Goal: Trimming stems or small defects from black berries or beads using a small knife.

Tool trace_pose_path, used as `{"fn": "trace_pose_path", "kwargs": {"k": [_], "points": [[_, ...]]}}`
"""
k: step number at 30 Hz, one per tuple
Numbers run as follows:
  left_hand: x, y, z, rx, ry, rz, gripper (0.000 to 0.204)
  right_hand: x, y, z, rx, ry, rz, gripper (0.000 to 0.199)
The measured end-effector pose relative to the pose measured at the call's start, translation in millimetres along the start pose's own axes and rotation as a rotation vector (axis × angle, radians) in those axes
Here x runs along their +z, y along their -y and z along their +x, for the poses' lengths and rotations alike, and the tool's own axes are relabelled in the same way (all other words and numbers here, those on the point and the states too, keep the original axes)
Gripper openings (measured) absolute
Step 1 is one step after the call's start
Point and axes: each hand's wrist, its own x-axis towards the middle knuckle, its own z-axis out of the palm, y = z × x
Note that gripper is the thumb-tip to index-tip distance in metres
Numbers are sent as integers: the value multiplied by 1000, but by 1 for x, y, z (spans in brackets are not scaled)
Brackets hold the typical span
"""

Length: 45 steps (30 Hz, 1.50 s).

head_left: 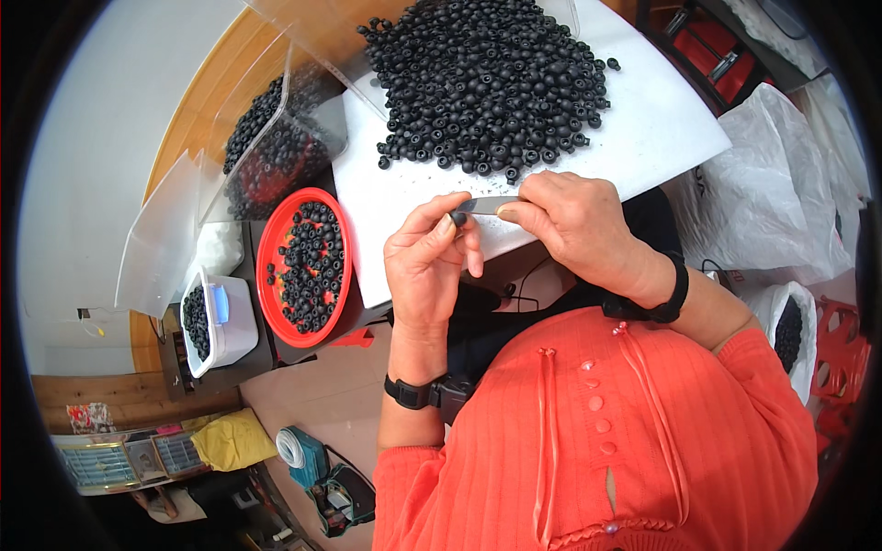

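Note:
My left hand [423, 275] pinches one small round black bead [458, 219] between its thumb and fingers. In my right hand [583, 225] is a small knife [487, 205], gripped near its right end. The flat metal blade points left and lies against or just above the bead; whether it touches cannot be made out. Both hands are close together over the near edge of a white sheet [661, 138]. Beyond them a large heap of black beads [487, 83], many showing a round hole, is spread on the sheet. Dark crumbs dot the surface between heap and hands.
Left of the sheet sits a red round tray [265, 266] with loose beads. Behind it stands a clear plastic bin [322, 142] holding more. A white tub [241, 321] of beads is farther left. White plastic bags [772, 184] hang at the right.

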Motion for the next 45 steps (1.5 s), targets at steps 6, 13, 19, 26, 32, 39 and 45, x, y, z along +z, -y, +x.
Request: {"fn": "trace_pose_path", "kwargs": {"k": [6,13,19,26,32,39,45], "points": [[0,2,2,4,18,-42,31,-2,6,4,-13,8,14,28],[3,2,1,-17,12,-80,25,-2,5,4,11,49,78,26],[4,-1,-1,-38,7,-90,24,-4,5,3,-46,76,78,24],[-13,-63,-18,196,-421,469,22,-16,-7,-5,67,55,377,17],[-54,-113,-20,262,-623,1281,26,-22,-15,-6,192,73,603,19],[-28,-52,60,264,-251,1594,68,-25,-24,-8,227,100,682,22],[-16,-26,94,176,-161,1642,86,-27,-27,-6,200,92,729,22]]}}
